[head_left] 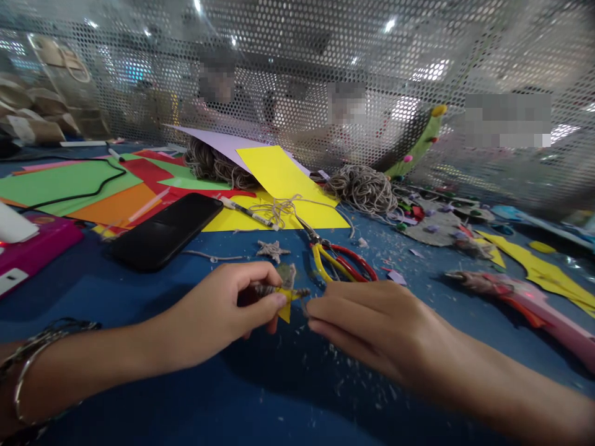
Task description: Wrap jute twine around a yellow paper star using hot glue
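Between thumb and fingers, my left hand [232,303] grips a small yellow paper star [287,305] partly wrapped in grey twine. My right hand [372,316] is closed just right of the star, its fingers pinched on what looks like a loose end of twine [304,305]; the fingertips partly hide it. Beyond the hands lies a finished-looking twine-covered star [273,249]. Scissors with red and yellow handles [341,260] rest just behind my right hand, blades pointing away.
A black phone [167,232], coloured paper [69,186], a marker [248,212] and a twine bundle [362,189] lie farther back. At right is a pink glue gun [525,297]; at left, a magenta power strip [41,248]. Perforated mesh [288,74] rises behind. Scraps dot the blue table [186,396].
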`<state>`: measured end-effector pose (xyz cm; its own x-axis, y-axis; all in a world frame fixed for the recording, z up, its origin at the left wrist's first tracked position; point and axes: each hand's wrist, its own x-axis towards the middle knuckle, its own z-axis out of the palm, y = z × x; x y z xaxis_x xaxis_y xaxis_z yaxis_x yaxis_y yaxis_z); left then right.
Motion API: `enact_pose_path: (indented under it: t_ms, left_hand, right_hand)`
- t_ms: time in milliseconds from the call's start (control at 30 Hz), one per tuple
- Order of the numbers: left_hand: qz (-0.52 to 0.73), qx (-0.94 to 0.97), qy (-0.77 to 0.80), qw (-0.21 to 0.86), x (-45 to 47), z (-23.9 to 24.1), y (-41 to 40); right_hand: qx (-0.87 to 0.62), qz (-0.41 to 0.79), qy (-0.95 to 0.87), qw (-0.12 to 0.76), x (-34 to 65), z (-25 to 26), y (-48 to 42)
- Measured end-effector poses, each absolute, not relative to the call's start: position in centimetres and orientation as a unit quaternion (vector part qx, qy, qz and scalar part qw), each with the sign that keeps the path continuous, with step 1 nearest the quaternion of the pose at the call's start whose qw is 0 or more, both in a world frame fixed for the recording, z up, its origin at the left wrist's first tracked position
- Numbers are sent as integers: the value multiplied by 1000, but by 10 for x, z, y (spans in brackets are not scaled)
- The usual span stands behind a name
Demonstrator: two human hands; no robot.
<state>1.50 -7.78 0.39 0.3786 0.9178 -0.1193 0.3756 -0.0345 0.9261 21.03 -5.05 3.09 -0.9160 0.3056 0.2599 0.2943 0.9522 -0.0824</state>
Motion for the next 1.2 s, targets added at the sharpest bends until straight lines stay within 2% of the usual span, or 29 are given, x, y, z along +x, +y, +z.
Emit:
enact_pose_path:
  t_ms: [167, 400, 667, 933, 1200]
  left_hand:
    - [242, 700, 464, 486, 15, 0, -78]
    - [205, 726, 445, 483, 15, 2, -78]
    - [192, 724, 399, 529, 15, 3, -81]
    - [244, 661, 392, 592, 15, 3, -80]
    - [289, 613, 416, 607, 14, 8, -79]
  right_hand:
    - [-144, -2, -974, 174, 214, 29, -49]
    - [-162, 53, -965, 198, 216, 27, -43]
    - [-156, 104, -965, 181, 211, 28, -40]
    - [-149, 120, -959, 209, 210, 24, -35]
    - [-146, 109, -965, 188, 210, 22, -37]
